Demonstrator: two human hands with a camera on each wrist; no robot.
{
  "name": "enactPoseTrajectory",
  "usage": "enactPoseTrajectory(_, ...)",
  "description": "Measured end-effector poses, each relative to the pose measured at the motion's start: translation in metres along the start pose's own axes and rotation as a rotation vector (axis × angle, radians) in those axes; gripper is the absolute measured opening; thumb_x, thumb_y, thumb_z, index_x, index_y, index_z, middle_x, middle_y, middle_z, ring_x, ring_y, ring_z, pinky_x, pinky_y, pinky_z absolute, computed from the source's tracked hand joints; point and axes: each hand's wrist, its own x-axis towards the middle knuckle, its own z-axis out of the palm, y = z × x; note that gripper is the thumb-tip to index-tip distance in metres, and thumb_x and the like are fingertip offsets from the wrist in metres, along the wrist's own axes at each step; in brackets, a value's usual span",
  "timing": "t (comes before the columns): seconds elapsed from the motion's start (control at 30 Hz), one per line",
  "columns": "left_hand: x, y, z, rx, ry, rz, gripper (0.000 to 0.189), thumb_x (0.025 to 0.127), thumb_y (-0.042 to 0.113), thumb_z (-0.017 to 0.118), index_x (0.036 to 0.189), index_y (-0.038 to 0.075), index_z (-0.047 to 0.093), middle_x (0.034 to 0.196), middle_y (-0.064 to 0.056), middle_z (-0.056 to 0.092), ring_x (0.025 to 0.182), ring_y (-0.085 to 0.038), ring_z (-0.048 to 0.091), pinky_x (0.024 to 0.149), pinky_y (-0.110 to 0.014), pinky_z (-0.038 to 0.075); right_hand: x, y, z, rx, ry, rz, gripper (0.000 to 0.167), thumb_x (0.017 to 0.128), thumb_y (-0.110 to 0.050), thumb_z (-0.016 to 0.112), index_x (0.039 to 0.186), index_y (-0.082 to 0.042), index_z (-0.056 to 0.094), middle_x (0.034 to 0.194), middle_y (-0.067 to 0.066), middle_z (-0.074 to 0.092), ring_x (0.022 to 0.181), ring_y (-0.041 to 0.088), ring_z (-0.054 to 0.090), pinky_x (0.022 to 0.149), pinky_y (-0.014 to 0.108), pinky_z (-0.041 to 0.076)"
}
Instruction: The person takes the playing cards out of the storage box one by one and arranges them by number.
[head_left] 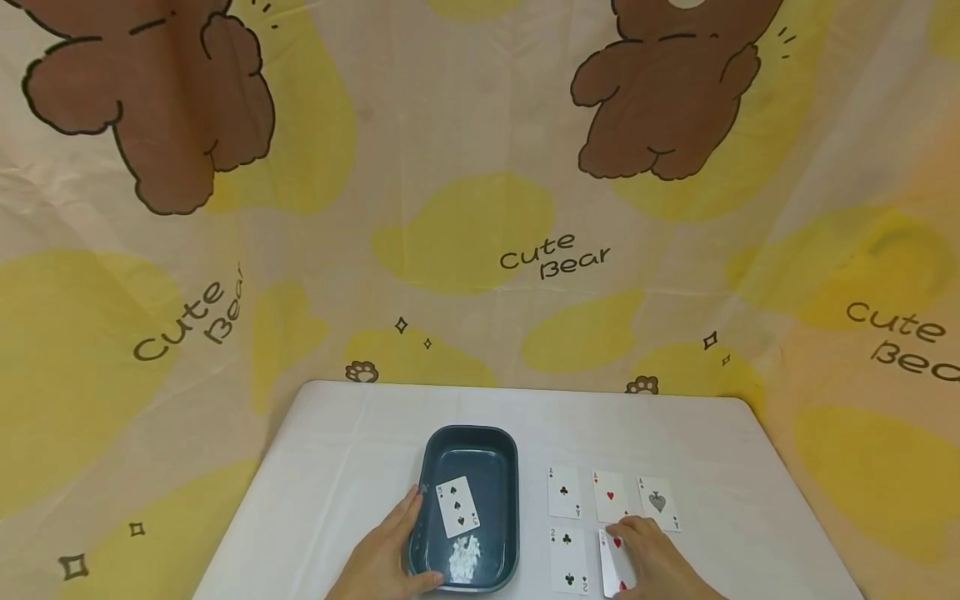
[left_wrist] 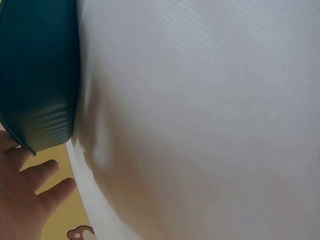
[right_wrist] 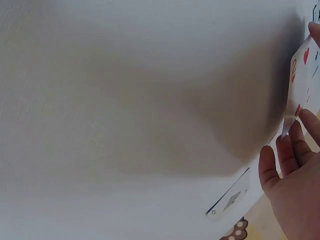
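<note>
My left hand rests against the near left side of a dark blue tray, its fingers straight along the outer wall and its thumb over the front rim. In the left wrist view, spread fingers touch the tray's rim. A black-pipped three lies face up inside. On the right, my right hand pinches a two of hearts, which stands tilted at the white tabletop. To its left lies a two of clubs. Behind them are an ace of clubs, ace of hearts and ace of spades.
The white table has rounded far corners. A patterned curtain with bears and yellow patches hangs right behind it. Light glares off the tray's floor near the front. The aces form a row close beyond my right hand.
</note>
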Motion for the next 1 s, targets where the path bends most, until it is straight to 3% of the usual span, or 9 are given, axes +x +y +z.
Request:
enactPoseTrajectory(0.17,0.0001,-0.0005,0.0005,-0.001,-0.002,0.007,0.125,0.070,0.072,0.081,0.163,0.002,0.034,0.170,-0.014,0.031,0.144,-0.045,0.046,0.099,-0.071,0.048,-0.0004,0.0031,0.0037,0.001,-0.009,0.007,0.097,0.053,-0.068,0.095,0.123,-0.006,0.070,0.122,0.003,0.061,0.111,0.031,0.057,0.096,0.047,0.055)
enactPoseTrajectory(0.5,-0.0001,-0.0028,0.0009,0.002,-0.001,0.006,0.125,0.071,0.073,0.081,0.163,0.003,0.033,0.170,-0.014,0.030,0.145,-0.044,0.046,0.100,-0.070,0.048,0.0010,0.0049,0.0051,0.025,-0.060,0.046,0.091,0.056,-0.054,0.099,0.127,-0.007,0.068,0.125,0.002,0.058,0.113,0.030,0.055,0.096,0.047,0.054)
enactPoseTrajectory(0.8,-0.0014,-0.0019,0.0008,-0.002,0.003,0.016,0.124,0.071,0.072,0.081,0.163,0.002,0.033,0.170,-0.014,0.030,0.144,-0.045,0.046,0.099,-0.070,0.048,0.0002,0.0070,0.0045,0.032,-0.075,0.042,0.099,0.058,-0.071,0.091,0.130,-0.007,0.068,0.124,-0.001,0.056,0.111,0.027,0.052,0.096,0.043,0.054)
enactPoseTrajectory(1.0,-0.0026,-0.0009,0.0009,0.000,0.005,0.005,0.125,0.071,0.073,0.081,0.163,0.004,0.033,0.171,-0.012,0.030,0.144,-0.044,0.047,0.098,-0.070,0.049,0.0004,0.0075,0.0048,0.035,-0.082,0.056,0.098,0.058,-0.068,0.094,0.130,-0.007,0.068,0.124,-0.001,0.057,0.114,0.028,0.052,0.097,0.044,0.054)
